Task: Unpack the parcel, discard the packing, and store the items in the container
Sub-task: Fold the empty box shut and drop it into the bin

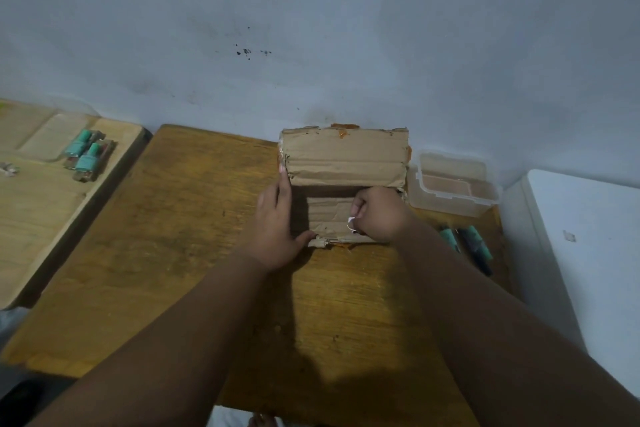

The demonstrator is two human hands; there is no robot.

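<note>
A worn cardboard parcel [346, 156] stands at the far edge of the wooden table [166, 253], against the wall, with its far flap raised upright. My left hand [277, 225] lies flat against the parcel's left side, thumb at the near corner. My right hand [377, 215] is curled inside the open top, its fingers closed on the near cardboard flap [329, 215]. What lies inside the box is hidden. A clear plastic container [453, 184] with clip edges stands just right of the parcel.
Teal-capped tubes [467, 243] lie on the table right of my right forearm. A lighter wooden surface [41, 218] at left holds two teal-capped items [86, 156]. A white box-like object [588, 253] stands at right. The wall is close behind.
</note>
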